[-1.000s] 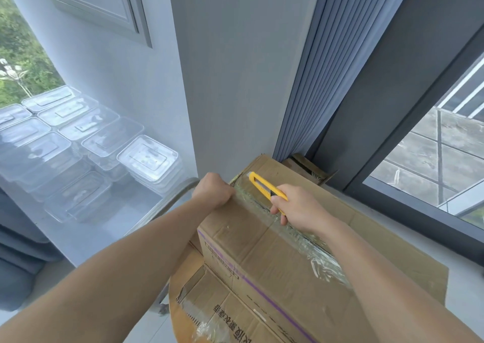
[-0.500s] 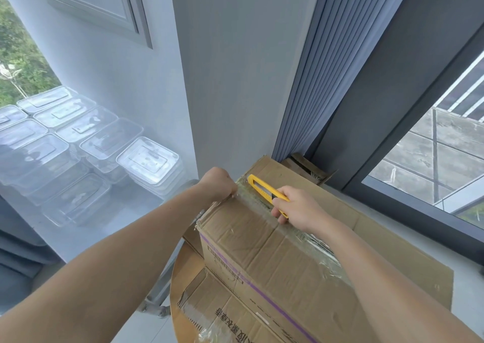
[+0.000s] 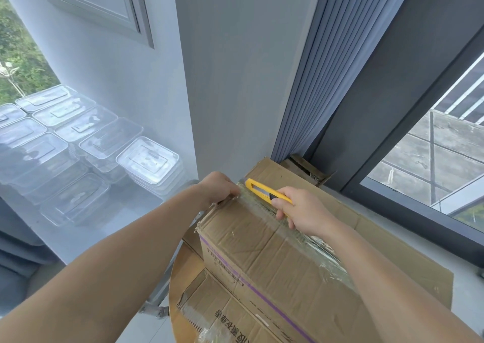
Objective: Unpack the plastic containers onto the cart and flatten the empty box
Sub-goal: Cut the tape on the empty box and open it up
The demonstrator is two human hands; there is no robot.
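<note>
We see a taped cardboard box (image 3: pixel 262 251) on a round worktop (image 3: pixel 180 277), with clear plastic containers (image 3: pixel 146 159) stacked on the cart (image 3: pixel 104 227) to the left. The left hand (image 3: pixel 221 188) has its grip curled over the box's far edge; the right hand (image 3: pixel 301 209) has its grip wrapped round a yellow knife (image 3: pixel 262 190) lying along the tape seam (image 3: pixel 324 253). The knife tip points close beside that left hand, so we judge a sudden slip through the tape could cut it.

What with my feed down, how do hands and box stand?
Left grip clutches box at far edge. Right grip holds yellow cutter along taped seam. Box closed. Nothing in the way.
</note>
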